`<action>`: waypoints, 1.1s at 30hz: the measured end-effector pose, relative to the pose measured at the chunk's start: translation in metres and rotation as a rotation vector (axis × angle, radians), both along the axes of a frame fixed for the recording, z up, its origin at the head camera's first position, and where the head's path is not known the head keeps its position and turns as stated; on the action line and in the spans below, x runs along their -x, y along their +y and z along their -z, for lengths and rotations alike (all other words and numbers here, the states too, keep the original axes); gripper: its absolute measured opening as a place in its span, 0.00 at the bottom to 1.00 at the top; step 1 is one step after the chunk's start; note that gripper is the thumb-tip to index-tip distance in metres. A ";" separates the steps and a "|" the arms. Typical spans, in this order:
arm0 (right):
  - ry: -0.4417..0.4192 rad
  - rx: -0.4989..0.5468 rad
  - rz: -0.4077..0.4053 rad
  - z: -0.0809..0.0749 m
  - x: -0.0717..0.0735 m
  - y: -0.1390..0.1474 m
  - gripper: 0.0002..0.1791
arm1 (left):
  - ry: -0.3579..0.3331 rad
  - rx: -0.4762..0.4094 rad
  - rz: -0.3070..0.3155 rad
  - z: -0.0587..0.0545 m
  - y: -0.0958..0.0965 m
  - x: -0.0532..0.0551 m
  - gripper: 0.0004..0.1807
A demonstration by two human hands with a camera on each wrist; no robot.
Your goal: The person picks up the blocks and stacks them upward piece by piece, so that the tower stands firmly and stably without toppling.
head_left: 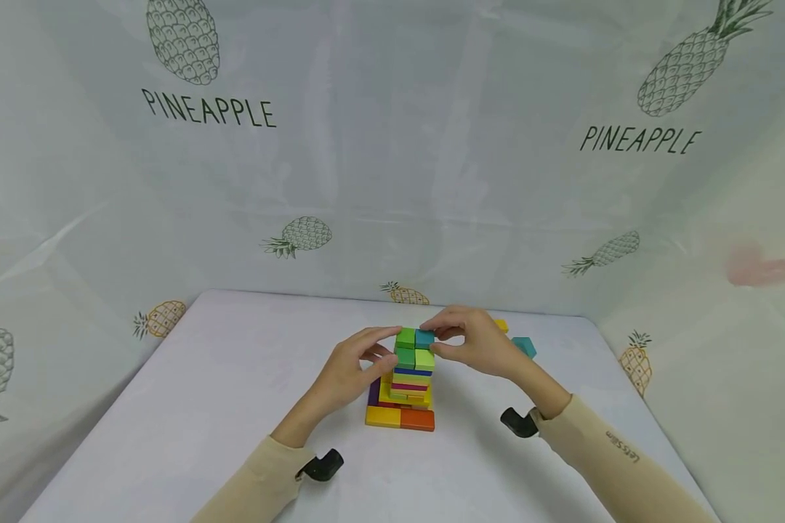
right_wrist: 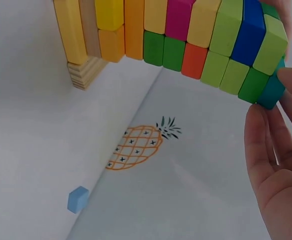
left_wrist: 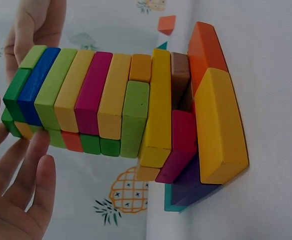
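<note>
A tower of coloured wooden blocks [head_left: 411, 388] stands upright on the white table. Its wider foot includes a yellow block [head_left: 383, 416] and an orange block [head_left: 417, 420] at the front. My right hand [head_left: 480, 345] pinches a teal block [right_wrist: 272, 91] at the tower's top right between thumb and fingers. To its left, a green block [head_left: 405, 338] sits on the same top layer. There my left hand [head_left: 349, 367] reaches beside the tower, fingertips at its upper left side; in the left wrist view its fingers are mostly extended. The tower's far side is hidden in the head view.
Behind my right hand lie a loose teal block [head_left: 525, 346] and a yellow block [head_left: 501, 325], partly covered by the hand. A pineapple-printed cloth [head_left: 432, 181] hangs behind the table [head_left: 268, 378].
</note>
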State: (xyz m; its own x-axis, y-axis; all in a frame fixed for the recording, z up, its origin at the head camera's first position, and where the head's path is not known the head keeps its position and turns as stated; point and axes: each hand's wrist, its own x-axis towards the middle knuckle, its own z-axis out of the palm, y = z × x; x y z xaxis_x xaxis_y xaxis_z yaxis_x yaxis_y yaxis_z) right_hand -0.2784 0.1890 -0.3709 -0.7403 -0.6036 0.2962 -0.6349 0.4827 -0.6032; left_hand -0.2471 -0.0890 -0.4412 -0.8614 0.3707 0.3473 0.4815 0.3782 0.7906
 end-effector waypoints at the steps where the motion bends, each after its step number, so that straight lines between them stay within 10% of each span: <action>1: 0.002 0.000 0.002 0.000 0.000 0.000 0.18 | 0.005 0.005 -0.004 0.000 0.001 0.001 0.26; 33: -0.115 0.019 -0.064 0.011 -0.005 0.009 0.33 | -0.028 -0.022 -0.016 -0.001 0.005 0.000 0.32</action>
State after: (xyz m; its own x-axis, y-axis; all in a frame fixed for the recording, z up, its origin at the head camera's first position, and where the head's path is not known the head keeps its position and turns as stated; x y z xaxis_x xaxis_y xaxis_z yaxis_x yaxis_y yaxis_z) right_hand -0.2731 0.1979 -0.3818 -0.7304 -0.6456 0.2231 -0.5899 0.4314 -0.6826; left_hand -0.2474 -0.0839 -0.4407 -0.8769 0.3490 0.3306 0.4527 0.3682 0.8121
